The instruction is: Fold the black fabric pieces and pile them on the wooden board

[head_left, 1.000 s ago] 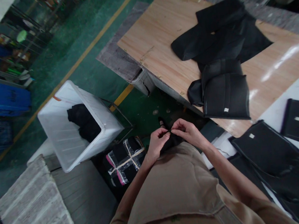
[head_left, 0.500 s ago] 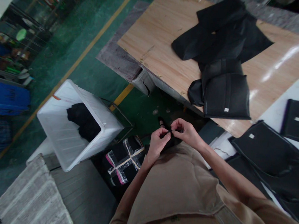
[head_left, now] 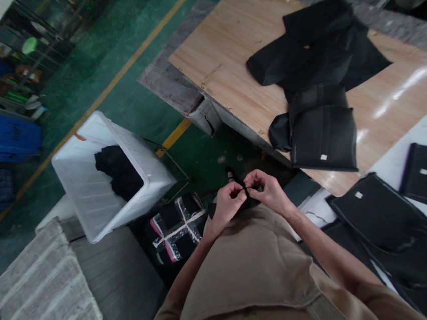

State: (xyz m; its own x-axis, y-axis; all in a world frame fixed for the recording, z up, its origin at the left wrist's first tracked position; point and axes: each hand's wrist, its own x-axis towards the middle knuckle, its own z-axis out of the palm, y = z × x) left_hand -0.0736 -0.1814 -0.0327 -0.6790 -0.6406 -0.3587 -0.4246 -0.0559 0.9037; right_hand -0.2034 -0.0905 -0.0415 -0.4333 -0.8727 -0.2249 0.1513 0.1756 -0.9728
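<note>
My left hand (head_left: pixel 228 200) and my right hand (head_left: pixel 267 189) meet in front of my waist, fingertips pinched together on a small black fabric piece (head_left: pixel 245 202) held between them. Both hands are closed on it. The piece hangs just below the fingers and is partly hidden by them. To the right, a folded black fabric piece with a small white tag (head_left: pixel 322 137) lies on the wooden table (head_left: pixel 226 53). A looser pile of black fabric (head_left: pixel 315 44) lies behind it.
A white plastic bin (head_left: pixel 88 192) with black fabric inside stands at the left on the green floor. A tape-bound bundle (head_left: pixel 177 229) lies below my left hand. More flat black pieces (head_left: pixel 381 214) cover a white surface at the right. Grey felt stacks lie at the lower left.
My hands have stayed together on the black piece, with only slight finger movement. The view has shifted a little.
</note>
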